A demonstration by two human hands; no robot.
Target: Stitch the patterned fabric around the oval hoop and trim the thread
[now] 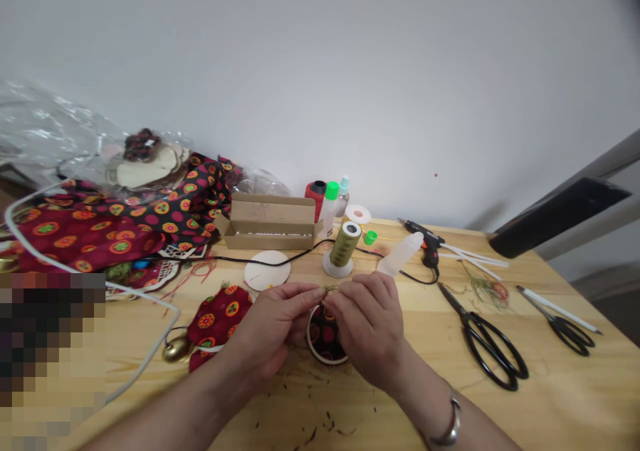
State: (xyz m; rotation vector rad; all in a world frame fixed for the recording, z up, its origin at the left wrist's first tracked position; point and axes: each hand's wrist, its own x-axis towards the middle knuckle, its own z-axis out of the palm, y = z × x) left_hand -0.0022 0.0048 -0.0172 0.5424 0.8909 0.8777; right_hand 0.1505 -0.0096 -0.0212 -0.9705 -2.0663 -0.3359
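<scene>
My left hand (273, 328) and my right hand (373, 324) meet at the middle of the table, fingertips closed in a pinch. Between them is a small bit of olive-green thread (330, 291), partly hidden by the fingers. Right below it is a round piece with dark patterned fabric and a pale rim (327, 338). A spool of olive thread (345, 246) stands just beyond. Behind my right knuckles a translucent white bottle (400, 254) leans to the right; its lower end is hidden, and I cannot tell whether the hand touches it.
Red patterned fabric pieces (220, 318) and a brass bell (176, 349) lie left. An open cardboard box (273, 223), a white disc (267, 270) and a green-capped bottle (329, 208) sit behind. Rightward are a glue gun (425, 241), large scissors (483, 341) and smaller scissors (563, 328).
</scene>
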